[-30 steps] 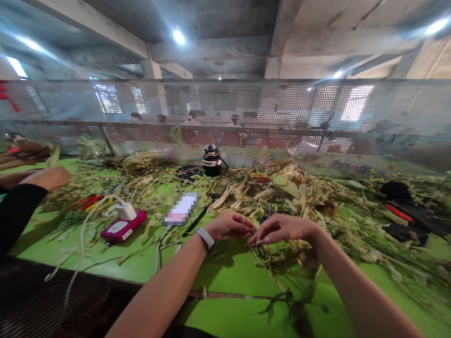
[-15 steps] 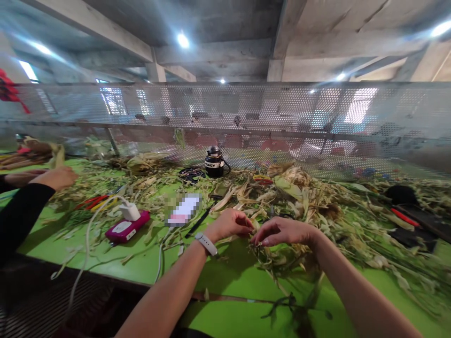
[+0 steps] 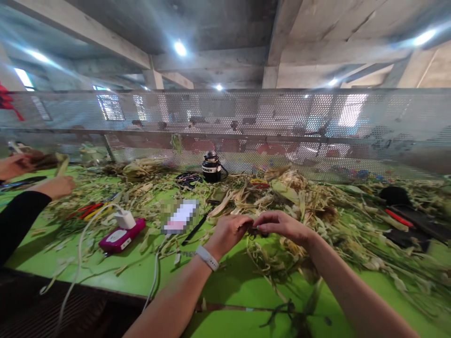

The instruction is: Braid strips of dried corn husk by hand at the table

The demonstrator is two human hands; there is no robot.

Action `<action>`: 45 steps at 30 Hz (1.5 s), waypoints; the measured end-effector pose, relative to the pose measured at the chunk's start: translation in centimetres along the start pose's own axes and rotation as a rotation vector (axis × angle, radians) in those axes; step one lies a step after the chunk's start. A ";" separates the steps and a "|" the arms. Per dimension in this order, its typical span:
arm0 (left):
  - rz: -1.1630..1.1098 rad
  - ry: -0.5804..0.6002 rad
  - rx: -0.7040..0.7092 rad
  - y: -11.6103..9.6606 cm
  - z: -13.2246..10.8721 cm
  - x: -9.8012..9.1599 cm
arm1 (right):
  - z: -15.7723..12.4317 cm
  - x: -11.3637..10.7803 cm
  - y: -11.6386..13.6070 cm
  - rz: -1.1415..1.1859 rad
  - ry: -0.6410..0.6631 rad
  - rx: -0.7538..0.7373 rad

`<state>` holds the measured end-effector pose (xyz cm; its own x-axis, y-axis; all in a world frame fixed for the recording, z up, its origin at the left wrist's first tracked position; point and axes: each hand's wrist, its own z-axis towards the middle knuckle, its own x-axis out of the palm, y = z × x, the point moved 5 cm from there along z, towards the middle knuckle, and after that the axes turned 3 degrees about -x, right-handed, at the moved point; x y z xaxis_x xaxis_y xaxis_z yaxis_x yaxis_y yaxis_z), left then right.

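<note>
My left hand and my right hand meet over a green table, fingertips pinched together on a small dark bit of dried plant. Both hands are closed. A white band is on my left wrist. Under and behind the hands lies a heap of dried husks and stalks. More dark stems trail toward the near edge.
A pink power bank with a white charger and cable lies at left, beside a phone and a black pen. A black jar stands by the perforated metal screen. A co-worker's hands handle husks at far left. Red-handled tools lie right.
My hands have risen slightly and closed together on the plant piece. The co-worker's far hand has lifted a husk at the left edge.
</note>
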<state>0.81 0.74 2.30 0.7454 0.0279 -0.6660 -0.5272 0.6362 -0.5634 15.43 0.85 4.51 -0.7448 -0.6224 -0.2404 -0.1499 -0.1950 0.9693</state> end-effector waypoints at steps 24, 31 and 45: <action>0.313 -0.367 0.524 -2.6 -1.5 -1.1 | 1.3 -0.8 -1.6 -0.119 -0.323 -0.045; 0.336 -0.348 0.542 -3.3 -1.6 -1.1 | 1.5 -0.4 -2.3 0.000 -0.210 0.030; 0.242 -0.334 0.335 -1.5 -1.1 -1.2 | 1.6 -0.8 -1.8 -0.299 -0.448 -0.132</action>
<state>0.27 -1.11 3.44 0.7366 0.4143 -0.5346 -0.5820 0.7910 -0.1889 15.24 2.95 3.00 -0.8904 -0.1473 -0.4307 -0.3362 -0.4249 0.8405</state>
